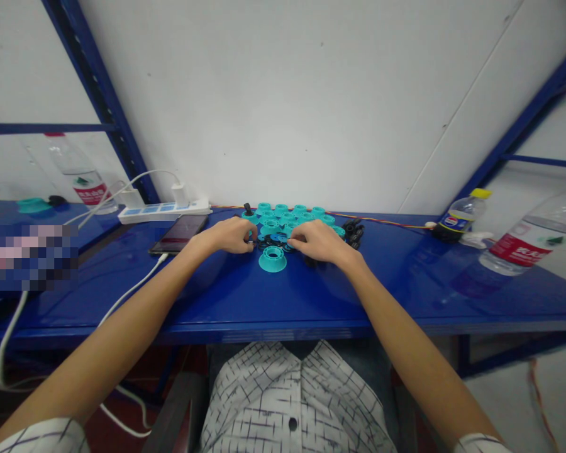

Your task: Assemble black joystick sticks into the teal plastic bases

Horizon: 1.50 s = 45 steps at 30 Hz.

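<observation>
My left hand (233, 235) is at the left edge of a small pile of thin black parts (266, 241), its fingers curled together. Across the pile, my right hand (319, 241) has thumb and fingers drawn together at the right edge. Whatever is between the fingertips of either hand is too small to make out. Just in front of the pile stands a single teal flanged ring (272, 260), wide side down. Behind the hands, several more teal rings (281, 211) sit close together in rows. A black piece (248, 209) stands on the leftmost one.
Black ribbed parts (353, 232) lie to the right of the rings. On the left are a phone (182, 233) on a white cable and a power strip (165, 211). A Pepsi bottle (460, 216) and a large water bottle (523, 245) stand right on the blue table (283, 305).
</observation>
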Available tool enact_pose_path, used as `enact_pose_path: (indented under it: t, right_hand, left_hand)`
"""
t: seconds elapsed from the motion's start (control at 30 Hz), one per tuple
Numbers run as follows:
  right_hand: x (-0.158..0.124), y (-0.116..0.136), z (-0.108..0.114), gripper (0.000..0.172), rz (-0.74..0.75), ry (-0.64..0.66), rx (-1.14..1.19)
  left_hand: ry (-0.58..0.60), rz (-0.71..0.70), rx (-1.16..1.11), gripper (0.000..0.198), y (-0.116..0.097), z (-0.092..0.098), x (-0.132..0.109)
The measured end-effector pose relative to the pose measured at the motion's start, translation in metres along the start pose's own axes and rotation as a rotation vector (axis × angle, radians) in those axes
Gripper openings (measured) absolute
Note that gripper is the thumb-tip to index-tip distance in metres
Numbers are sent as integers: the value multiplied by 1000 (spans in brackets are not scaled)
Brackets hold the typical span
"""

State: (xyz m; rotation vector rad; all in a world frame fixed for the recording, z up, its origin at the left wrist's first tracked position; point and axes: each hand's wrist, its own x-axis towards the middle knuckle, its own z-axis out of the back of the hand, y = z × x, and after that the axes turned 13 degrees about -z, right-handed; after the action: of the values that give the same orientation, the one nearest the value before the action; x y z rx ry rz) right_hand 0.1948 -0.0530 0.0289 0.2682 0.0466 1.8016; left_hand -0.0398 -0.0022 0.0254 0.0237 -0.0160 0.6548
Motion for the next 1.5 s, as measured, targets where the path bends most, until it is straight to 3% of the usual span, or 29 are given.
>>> enact_pose_path:
  t: [0.33,1.1,1.5]
  right_hand:
    - [2,-1,-2,38,83,-59,41]
    - [-1,2,-1,48,121,-76,94]
    - [-3,5,1,59,100,-54,133]
  left_hand:
    - [114,35,-112,28,4,-2,1]
    - [147,87,-59,31,-4,8,-1]
    - [144,81,-160,33,7,0,0]
